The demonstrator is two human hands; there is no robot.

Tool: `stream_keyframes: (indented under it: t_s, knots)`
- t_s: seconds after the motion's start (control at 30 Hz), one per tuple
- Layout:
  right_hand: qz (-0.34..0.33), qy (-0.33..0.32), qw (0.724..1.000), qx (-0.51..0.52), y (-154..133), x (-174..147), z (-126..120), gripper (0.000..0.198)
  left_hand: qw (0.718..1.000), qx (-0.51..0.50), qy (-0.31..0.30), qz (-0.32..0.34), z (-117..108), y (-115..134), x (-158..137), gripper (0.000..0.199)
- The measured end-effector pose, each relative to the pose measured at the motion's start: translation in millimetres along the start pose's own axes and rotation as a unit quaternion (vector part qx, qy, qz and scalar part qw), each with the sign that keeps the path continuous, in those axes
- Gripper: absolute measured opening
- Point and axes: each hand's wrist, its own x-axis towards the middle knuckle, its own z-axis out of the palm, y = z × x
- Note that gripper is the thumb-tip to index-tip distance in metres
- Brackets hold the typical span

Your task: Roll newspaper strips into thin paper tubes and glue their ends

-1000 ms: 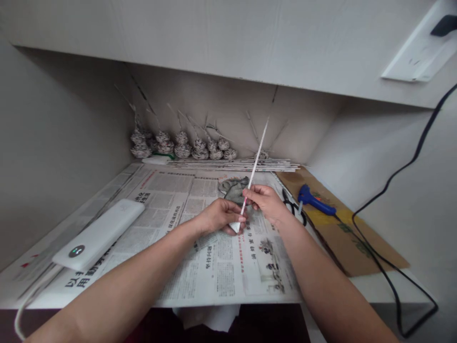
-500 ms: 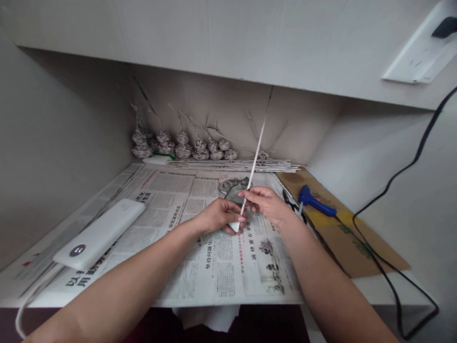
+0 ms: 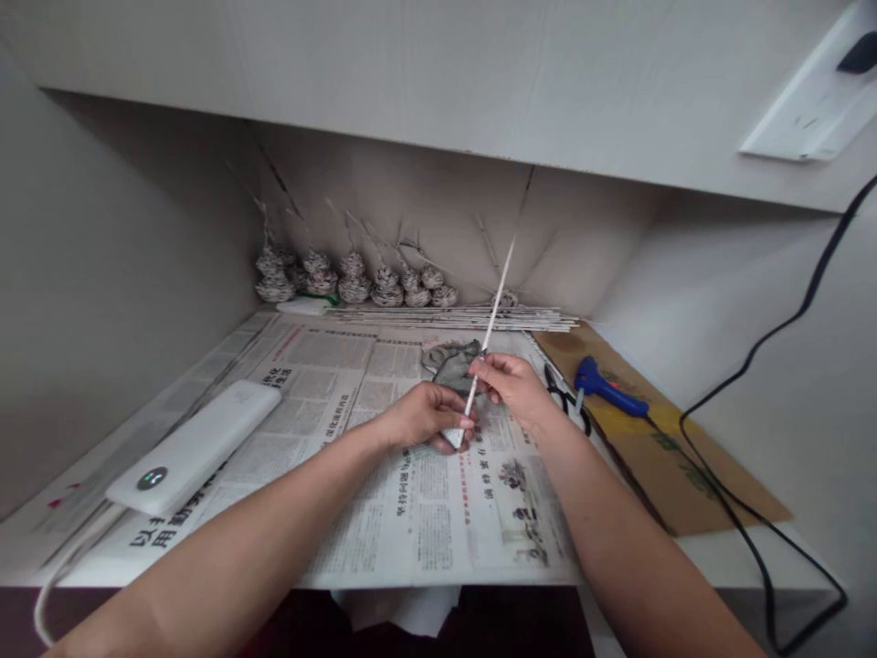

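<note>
A thin white paper tube [image 3: 497, 297] slants up and away between my hands, with a slim dark rod [image 3: 528, 187] sticking out of its far end. My left hand [image 3: 431, 413] is closed on the tube's near end, where a loose corner of the paper strip [image 3: 453, 439] shows below the thumb. Higher up, my right hand [image 3: 505, 379] pinches the tube between thumb and fingers. Just behind the hands lies a crumpled grey cloth or glove [image 3: 450, 364], partly hidden by them.
Newspaper [image 3: 322, 393] covers the desk. A white power bank [image 3: 198, 448] lies left. On the right, a blue glue gun [image 3: 608, 387] rests on cardboard [image 3: 713, 493], beside black-handled scissors [image 3: 563, 393]. Paper sticks [image 3: 452, 317] and several woven gourd shapes [image 3: 354, 279] line the back.
The paper tube has turned slightly, and a dark mark now shows on it just above my right fingers. Both hands keep their grip in nearly the same place.
</note>
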Motion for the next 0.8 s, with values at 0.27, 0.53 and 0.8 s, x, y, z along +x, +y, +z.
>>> stream_keyframes:
  t_s: [0.27, 0.53, 0.8]
  knots:
    - [-0.010, 0.034, 0.999, -0.002, 1.2, 0.9, 0.1, 0.031, 1.000, 0.002, -0.014, 0.004, -2.2, -2.5, 0.6, 0.037]
    - [0.017, -0.020, 1.000, 0.008, -3.6, -0.7, -2.2, 0.029, 1.000, -0.007, -0.010, 0.009, -3.7, -4.0, 0.9, 0.039]
    - [0.014, -0.043, 0.999, 0.027, -6.3, -1.8, -3.9, 0.033, 1.000, -0.010, -0.006, 0.004, -5.4, -6.1, 2.8, 0.038]
